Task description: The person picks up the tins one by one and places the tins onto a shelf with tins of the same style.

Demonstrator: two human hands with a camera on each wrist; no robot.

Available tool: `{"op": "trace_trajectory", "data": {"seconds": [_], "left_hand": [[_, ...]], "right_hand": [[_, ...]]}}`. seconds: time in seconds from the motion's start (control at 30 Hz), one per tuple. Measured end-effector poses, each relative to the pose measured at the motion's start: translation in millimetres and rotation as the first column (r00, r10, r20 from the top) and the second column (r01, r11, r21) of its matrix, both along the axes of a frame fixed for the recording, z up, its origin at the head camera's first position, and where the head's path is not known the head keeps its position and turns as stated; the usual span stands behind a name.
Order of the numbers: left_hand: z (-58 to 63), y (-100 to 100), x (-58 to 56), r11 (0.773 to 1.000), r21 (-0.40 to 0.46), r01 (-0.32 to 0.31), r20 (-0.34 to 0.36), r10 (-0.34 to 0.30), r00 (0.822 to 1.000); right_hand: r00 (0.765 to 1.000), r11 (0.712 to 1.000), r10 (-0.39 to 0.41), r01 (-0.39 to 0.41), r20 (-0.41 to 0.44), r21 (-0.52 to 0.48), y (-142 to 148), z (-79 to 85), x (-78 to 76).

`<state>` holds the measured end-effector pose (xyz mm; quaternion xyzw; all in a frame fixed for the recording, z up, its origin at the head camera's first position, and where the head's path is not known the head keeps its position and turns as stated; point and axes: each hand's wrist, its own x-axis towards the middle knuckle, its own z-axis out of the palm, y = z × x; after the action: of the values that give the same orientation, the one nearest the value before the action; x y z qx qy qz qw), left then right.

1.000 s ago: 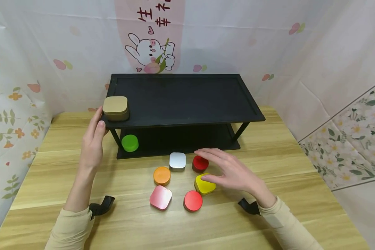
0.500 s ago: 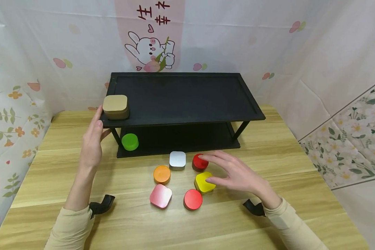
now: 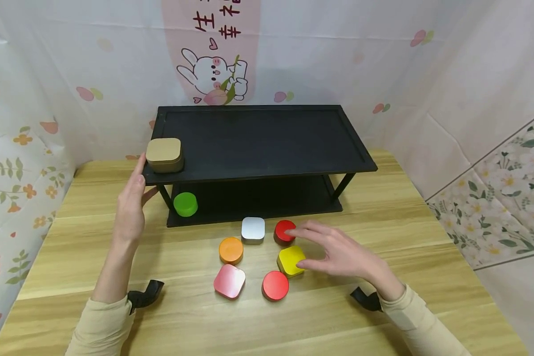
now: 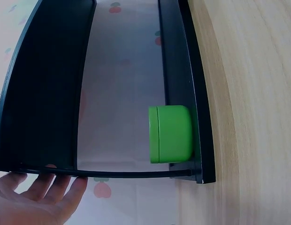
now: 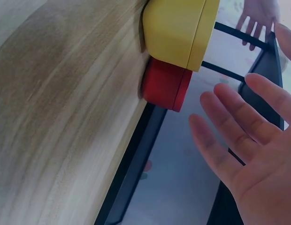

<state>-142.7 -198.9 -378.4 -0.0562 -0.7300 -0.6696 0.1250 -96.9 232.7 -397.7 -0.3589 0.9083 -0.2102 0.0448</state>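
Fingers extended, the left hand (image 3: 131, 210) touches the black rack (image 3: 258, 143), apparently steadying it, while the spread, empty right hand (image 3: 338, 249) hovers right of the yellow tin (image 3: 289, 260) and dark red tin (image 3: 284, 232) on the table (image 3: 182, 321).

A long black shelf (image 3: 258, 141) with two levels stands in the upper middle of the frame, and the left hand (image 3: 131, 210) touches its left end. A square tan box (image 3: 164, 155) with round corners sits on top, at the front left corner. A round green box (image 3: 185, 204) sits on the bottom level, at the left. Lower down, the right hand (image 3: 338, 249) hovers near a round dark red box (image 3: 282, 237) and a square yellow box (image 3: 289, 259), both flat with lids on. Beside them are a white box (image 3: 252, 230), an orange box (image 3: 231, 250), a pink box (image 3: 229, 281) and a bright red box (image 3: 275, 286).
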Motion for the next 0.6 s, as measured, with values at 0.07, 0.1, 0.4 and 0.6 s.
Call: {"op": "trace_trajectory", "data": {"seconds": [0.07, 0.1, 0.4, 0.6], "left_hand": [[0.8, 0.1, -0.1, 1.0, -0.008, 0.002, -0.002, -0.002, 1.0], [0.9, 0.2, 0.2, 1.0, -0.015, 0.003, 0.0, -0.003, 1.0], [-1.3, 1.2, 2.8, 1.0, -0.019, 0.001, -0.016, -0.001, 1.0], [-3.4, 1.2, 4.6, 1.0, -0.009, 0.013, -0.025, -0.013, 1.0]], "right_hand": [[1.0, 1.0, 0.003, -0.003, 0.0, 0.001, 0.4, -0.7, 0.6], [1.0, 1.0, 0.003, -0.003, 0.002, 0.003, 0.6, -1.2, 1.1], [1.0, 1.0, 0.015, -0.015, 0.017, 0.004, 1.6, -6.0, 4.2], [1.0, 1.0, 0.01, -0.01, 0.014, 0.004, 3.0, -10.0, 6.5]]}}
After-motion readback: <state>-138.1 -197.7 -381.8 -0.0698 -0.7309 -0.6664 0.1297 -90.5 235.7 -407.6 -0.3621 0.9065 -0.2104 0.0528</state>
